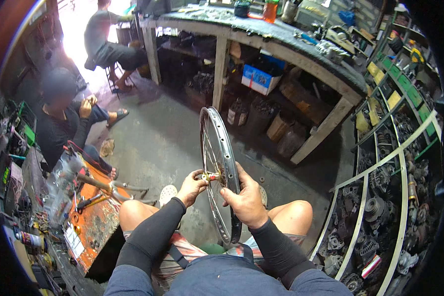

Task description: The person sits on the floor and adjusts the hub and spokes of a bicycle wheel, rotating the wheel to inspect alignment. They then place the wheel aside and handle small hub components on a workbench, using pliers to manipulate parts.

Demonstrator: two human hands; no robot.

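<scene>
A bare bicycle wheel (227, 148) without a tyre stands upright between my knees, its dark rim seen nearly edge-on and its thin spokes on the left side. My left hand (192, 188) is closed at the end of the hub (211, 177), with thumb and fingertips pinching the axle there. On the other side, my right hand (246, 197) is wrapped round the rim, its thumb on the near side and its fingers partly hidden behind it. The hub has red and gold-coloured parts.
An orange work box (96, 217) with a hammer (91, 201) and loose parts stands at my left. A seated person (59, 118) is beyond it; another person (108, 44) sits by the doorway. A long workbench (261, 29) runs across the back. Metal shelves (375, 197) full of parts stand right.
</scene>
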